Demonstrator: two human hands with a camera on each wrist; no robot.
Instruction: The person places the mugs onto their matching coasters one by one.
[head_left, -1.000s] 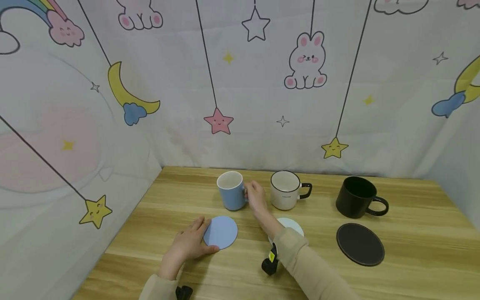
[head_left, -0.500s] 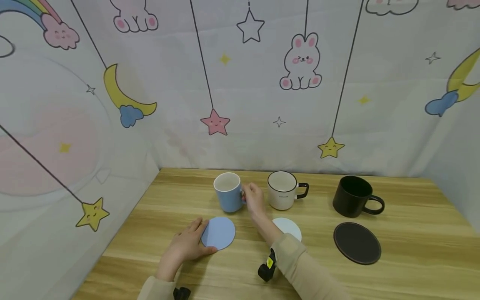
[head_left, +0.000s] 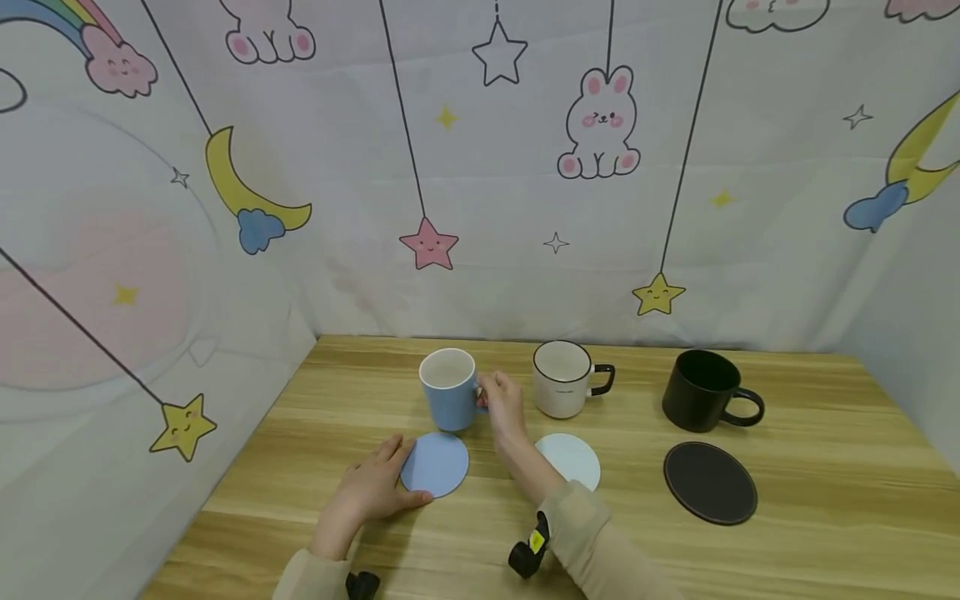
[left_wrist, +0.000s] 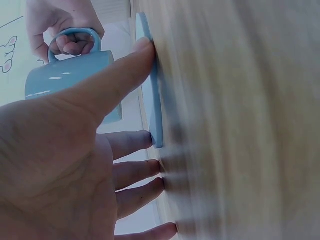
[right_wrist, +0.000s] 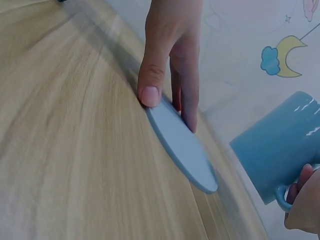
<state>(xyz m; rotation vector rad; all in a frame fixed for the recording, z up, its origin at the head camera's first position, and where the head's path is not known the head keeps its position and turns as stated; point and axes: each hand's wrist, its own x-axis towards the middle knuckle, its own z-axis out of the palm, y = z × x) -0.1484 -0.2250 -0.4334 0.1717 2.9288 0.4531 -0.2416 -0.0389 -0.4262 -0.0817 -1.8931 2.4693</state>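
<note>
A light blue mug (head_left: 450, 398) hangs upright just above the table, behind the blue round coaster (head_left: 437, 467). My right hand (head_left: 505, 408) grips the mug by its handle, on the right side. In the right wrist view, backdrop shows between the mug (right_wrist: 280, 145) and the tabletop. My left hand (head_left: 373, 483) holds the coaster at its left edge, which lies flat on the wood. In the left wrist view the thumb and index finger of the left hand (left_wrist: 65, 145) touch opposite parts of the coaster's rim; the other fingertips rest on the table.
A white mug with a black rim (head_left: 561, 387) stands right of my right hand, with a pale round coaster (head_left: 573, 462) before it, partly behind my forearm. Farther right are a black mug (head_left: 697, 396) and black coaster (head_left: 710, 483). A printed curtain (head_left: 360, 167) closes off the back.
My right hand has brought the blue mug a little nearer and leftward, toward the blue coaster. The left hand stays at the coaster. The head view has shifted slightly.
</note>
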